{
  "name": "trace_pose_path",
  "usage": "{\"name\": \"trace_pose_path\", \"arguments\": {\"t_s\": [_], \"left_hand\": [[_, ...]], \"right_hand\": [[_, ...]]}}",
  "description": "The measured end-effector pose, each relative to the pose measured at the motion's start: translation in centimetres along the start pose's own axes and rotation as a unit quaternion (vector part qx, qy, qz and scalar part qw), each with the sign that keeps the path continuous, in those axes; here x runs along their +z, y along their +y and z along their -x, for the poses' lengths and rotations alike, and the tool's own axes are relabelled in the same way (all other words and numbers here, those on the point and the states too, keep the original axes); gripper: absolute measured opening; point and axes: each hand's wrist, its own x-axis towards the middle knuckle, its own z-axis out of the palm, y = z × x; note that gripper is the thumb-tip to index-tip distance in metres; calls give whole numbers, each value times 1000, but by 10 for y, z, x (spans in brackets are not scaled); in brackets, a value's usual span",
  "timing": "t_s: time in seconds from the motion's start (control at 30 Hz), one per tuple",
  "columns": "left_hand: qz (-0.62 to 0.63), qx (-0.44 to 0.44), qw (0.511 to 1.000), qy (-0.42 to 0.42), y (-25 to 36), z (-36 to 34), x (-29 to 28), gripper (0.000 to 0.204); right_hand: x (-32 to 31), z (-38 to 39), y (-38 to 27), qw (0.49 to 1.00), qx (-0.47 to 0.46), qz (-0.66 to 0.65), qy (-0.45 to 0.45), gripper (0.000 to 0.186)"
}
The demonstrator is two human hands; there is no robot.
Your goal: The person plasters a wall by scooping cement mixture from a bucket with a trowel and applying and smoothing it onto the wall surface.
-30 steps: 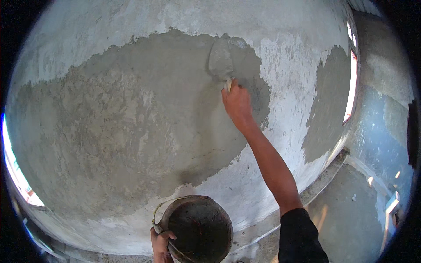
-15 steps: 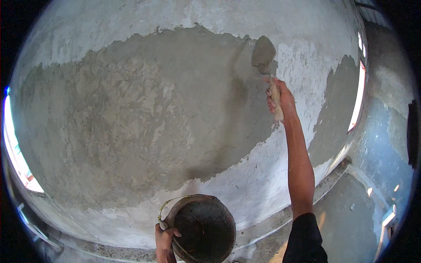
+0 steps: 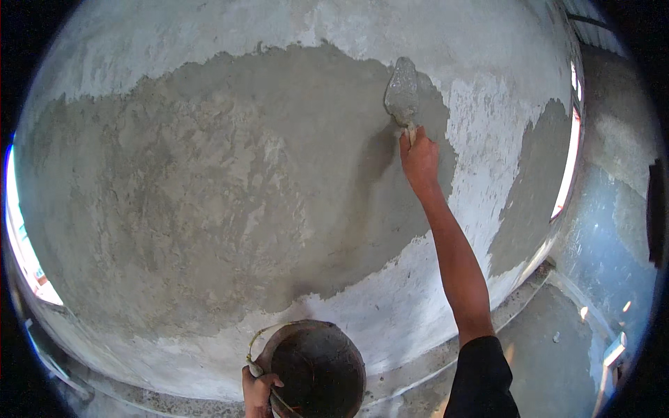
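Observation:
My right hand (image 3: 418, 160) grips the handle of a trowel (image 3: 402, 90), its blade raised against a broad patch of damp grey plaster (image 3: 209, 181) on the wall, near the ragged right edge where pale, rougher wall (image 3: 481, 132) shows. The back of my hand faces me, hiding most of the handle. At the bottom, my left hand (image 3: 259, 390) is closed on the handle of a dark, dirty bucket (image 3: 327, 369), thumb pointing toward the rim. The bucket's inside is dark, and how much it holds I cannot make out.
Bright window openings (image 3: 26, 251) sit at both far sides, bent by the lens. A second grey patch (image 3: 523, 181) lies to the right, then a bluish side wall (image 3: 606, 230). Below are a ledge (image 3: 439, 362), grey floor (image 3: 536, 362) and a white piece on a stick (image 3: 613, 348) at lower right.
My right hand and trowel have shifted right from a second ago. Half a second ago the hand was farther right, handle showing; it has since come back left and turned its back to me.

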Motion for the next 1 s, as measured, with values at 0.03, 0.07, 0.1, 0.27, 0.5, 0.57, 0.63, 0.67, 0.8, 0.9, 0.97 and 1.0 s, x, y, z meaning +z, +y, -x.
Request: {"name": "trace_pose_path", "arguments": {"t_s": [0.03, 0.07, 0.1, 0.27, 0.5, 0.57, 0.63, 0.67, 0.8, 0.9, 0.97, 1.0], "left_hand": [[-25, 0, 1000, -15, 1, 1, -5, 51], [-31, -6, 999, -18, 0, 3, -9, 51], [3, -3, 1000, -4, -1, 3, -7, 50], [49, -9, 998, -27, 8, 2, 2, 47], [43, 25, 998, -27, -3, -2, 0, 44], [52, 42, 997, -34, -7, -3, 1, 43], [70, 15, 997, -14, -7, -1, 1, 45], [69, 16, 997, -15, -8, -2, 0, 45], [38, -3, 998, -41, 1, -1, 3, 49], [37, -7, 999, -33, -3, 1, 8, 50], [55, -10, 998, -25, -4, 1, 11, 50], [53, -5, 998, -25, -3, 3, 11, 50]], "right_hand": [[-1, 15, 5, 1000, 6, 5, -5, 34], [-2, 33, 12, 1000, -16, -1, -3, 33], [-4, 42, 14, 999, -46, -13, 2, 31], [-55, 53, 28, 995, 29, -91, -37, 28], [-36, -13, 18, 980, 133, -144, 28, 31], [-22, -22, 17, 990, 94, -80, 72, 32], [-5, -23, 1, 990, 30, -84, 111, 32], [-1, -20, -9, 990, 30, -85, 112, 32], [-1, 0, -55, 990, -63, -123, 40, 32], [-29, 9, -62, 975, -13, -206, -80, 30], [-40, 12, -56, 950, 57, -263, -158, 29], [-41, 14, -49, 967, 17, -239, -85, 27]]}}
